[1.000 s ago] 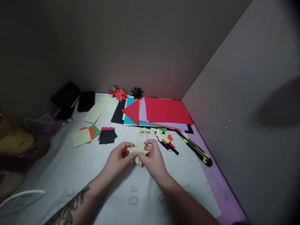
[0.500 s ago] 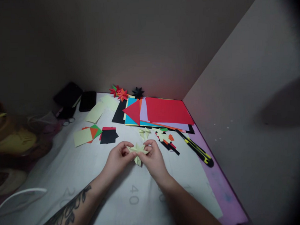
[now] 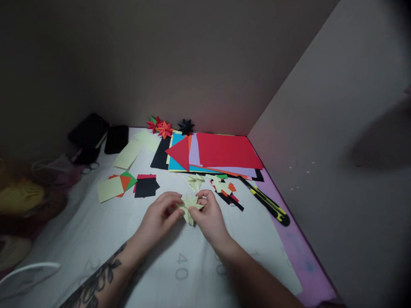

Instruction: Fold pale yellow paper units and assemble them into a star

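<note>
A pale yellow folded paper star [image 3: 190, 210] is held between my two hands, above the white printed sheet. My left hand [image 3: 162, 214] pinches its left side with thumb and fingertips. On the other side, my right hand [image 3: 210, 216] grips the star, its thumb pressed near the centre. Just beyond lies another pale yellow folded piece [image 3: 195, 182]. Fingers hide parts of the star's edges.
Paper offcuts [image 3: 226, 189] and a yellow-black utility knife [image 3: 266, 202] lie to the right. Behind are coloured sheets [image 3: 229, 150], a black paper star [image 3: 186, 127] and a red-orange star [image 3: 165, 129]. Paper squares [image 3: 110, 189], black squares [image 3: 146, 187] and scissors [image 3: 91, 168] lie left.
My left hand has shifted slightly left and its thumb has drawn back from the star's centre. The right hand keeps its grip. The whole view has shifted a little.
</note>
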Demonstrator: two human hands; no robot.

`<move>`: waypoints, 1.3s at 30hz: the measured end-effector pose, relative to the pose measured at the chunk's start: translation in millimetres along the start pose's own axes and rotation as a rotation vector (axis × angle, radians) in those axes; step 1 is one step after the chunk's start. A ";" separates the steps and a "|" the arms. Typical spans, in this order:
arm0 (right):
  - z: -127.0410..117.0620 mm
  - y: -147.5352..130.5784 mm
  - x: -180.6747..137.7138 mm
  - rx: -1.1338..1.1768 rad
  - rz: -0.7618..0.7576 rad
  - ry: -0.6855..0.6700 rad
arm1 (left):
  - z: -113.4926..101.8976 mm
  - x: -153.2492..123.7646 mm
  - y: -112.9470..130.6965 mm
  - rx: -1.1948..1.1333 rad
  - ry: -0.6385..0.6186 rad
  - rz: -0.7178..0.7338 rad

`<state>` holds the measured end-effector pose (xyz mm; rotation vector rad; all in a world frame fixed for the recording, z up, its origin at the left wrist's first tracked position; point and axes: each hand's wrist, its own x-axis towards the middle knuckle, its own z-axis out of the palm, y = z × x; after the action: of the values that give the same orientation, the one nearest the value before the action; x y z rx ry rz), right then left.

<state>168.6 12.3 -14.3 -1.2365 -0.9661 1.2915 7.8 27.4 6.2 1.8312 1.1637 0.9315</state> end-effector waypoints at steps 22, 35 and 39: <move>-1.9 0.7 -0.3 -0.045 0.004 -0.010 | -16.4 6.8 -7.5 0.242 -0.100 0.142; -3.3 3.4 -2.2 -0.094 -0.003 -0.056 | -27.6 8.1 -1.1 0.272 -0.248 0.189; -3.0 2.7 -2.6 -0.094 0.003 -0.061 | -29.8 8.3 2.7 0.291 -0.270 0.197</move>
<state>170.9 9.1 -17.0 -1.2765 -1.0796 1.3050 -14.5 40.7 23.3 2.2592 1.0016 0.6159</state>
